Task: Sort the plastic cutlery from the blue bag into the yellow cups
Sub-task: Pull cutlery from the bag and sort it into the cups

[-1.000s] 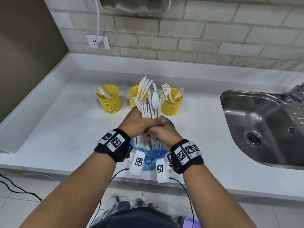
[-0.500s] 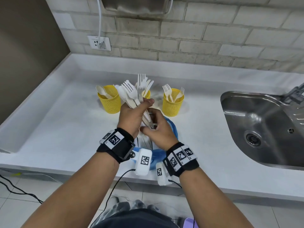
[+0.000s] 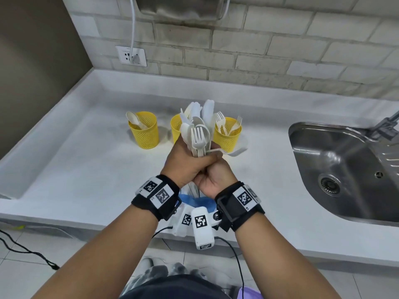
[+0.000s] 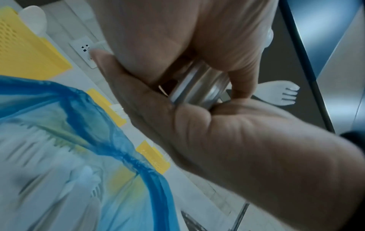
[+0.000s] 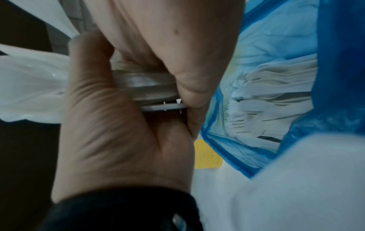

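I hold a thick bundle of white plastic cutlery point(image 3: 198, 134) upright in front of the cups. My left hand point(image 3: 190, 162) grips its handles, and my right hand point(image 3: 212, 180) grips them just below. Beneath my wrists lies the blue bag point(image 3: 194, 200); the left wrist view shows more cutlery inside the blue bag point(image 4: 59, 140). Three yellow cups stand in a row: the left cup point(image 3: 144, 130) holds a spoon, the middle cup point(image 3: 175, 128) is mostly hidden by the bundle, and the right cup point(image 3: 227, 134) holds forks.
A steel sink point(image 3: 345, 169) is set into the white counter point(image 3: 75, 165) at the right, its tap at the far right edge. A wall socket point(image 3: 131, 56) with a cable sits on the brick wall behind. The counter's front edge runs under my forearms.
The bundle was tilted left in my left hand half a second ago; now it stands upright. My right hand has closed round the handles again, below the left.
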The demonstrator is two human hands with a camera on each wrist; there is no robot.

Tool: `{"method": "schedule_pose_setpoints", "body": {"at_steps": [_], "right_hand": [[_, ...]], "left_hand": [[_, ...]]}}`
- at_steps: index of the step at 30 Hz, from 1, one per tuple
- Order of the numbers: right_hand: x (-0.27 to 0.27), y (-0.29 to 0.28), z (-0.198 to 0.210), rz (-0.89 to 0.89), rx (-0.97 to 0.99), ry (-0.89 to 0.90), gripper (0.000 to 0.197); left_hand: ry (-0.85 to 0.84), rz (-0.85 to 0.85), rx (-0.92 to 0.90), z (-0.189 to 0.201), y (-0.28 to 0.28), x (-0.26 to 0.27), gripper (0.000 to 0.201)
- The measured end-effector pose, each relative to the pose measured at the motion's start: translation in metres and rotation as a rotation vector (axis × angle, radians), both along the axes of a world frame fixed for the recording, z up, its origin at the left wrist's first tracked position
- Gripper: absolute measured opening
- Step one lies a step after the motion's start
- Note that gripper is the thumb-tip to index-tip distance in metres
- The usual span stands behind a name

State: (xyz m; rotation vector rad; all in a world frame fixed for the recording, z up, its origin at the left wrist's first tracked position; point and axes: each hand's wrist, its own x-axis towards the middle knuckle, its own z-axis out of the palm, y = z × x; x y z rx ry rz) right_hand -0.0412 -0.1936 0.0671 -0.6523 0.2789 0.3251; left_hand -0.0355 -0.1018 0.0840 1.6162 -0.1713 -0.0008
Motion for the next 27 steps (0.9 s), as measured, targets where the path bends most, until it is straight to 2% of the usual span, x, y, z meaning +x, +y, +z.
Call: {"method": "schedule_pose_setpoints", "body": {"at_steps": [2,4,6,9,12,14,17,20,22,25,27], "right_hand": [[-0.001,0.003,0.003,-0.05,0.001,0.001,0.045],[0.002,0.005,0.004,-0.099,-0.036,0.029,0.035],[0.005,0.006,0.003,-0.115,-0.088,0.074,0.031],[0.005,0.002,-0.001,-0.137,-0.122,0.119,0.028],[-0.004,-0.006,-0.001,-0.142,-0.295,0.092,0.023],[-0.012,-0.018,0.002,-0.233,-0.495,-0.024,0.025],[-0.026,-0.036,0.02,-0.326,-0.83,-0.474,0.032],[-0.033,-0.04,0.044,-0.278,-0.991,-0.832,0.024],[-0.03,-0.037,0.051,-0.299,-1.112,-0.936,0.012],[-0.02,-0.029,0.051,-0.368,-1.3,-0.995,0.006],[-0.016,-0.021,0.051,-0.365,-1.394,-1.024,0.006]], "left_hand": [[0.012,0.004,0.037,-0.002,-0.001,-0.002,0.025],[0.015,0.076,0.068,-0.005,-0.002,-0.002,0.019],[0.039,0.139,0.101,-0.007,-0.002,-0.002,0.024],[0.055,0.153,0.036,-0.005,-0.004,-0.005,0.016],[0.061,0.241,0.014,-0.004,-0.001,-0.004,0.012],[0.018,0.228,0.059,-0.007,0.005,-0.002,0.022],[-0.036,0.207,0.131,-0.005,0.013,-0.003,0.027],[-0.051,0.179,0.147,-0.002,0.016,-0.005,0.024],[-0.045,0.161,0.144,-0.001,0.018,-0.006,0.026],[-0.081,0.122,0.106,0.001,0.022,-0.004,0.005],[-0.104,0.118,0.106,0.002,0.027,-0.002,0.018]]}}
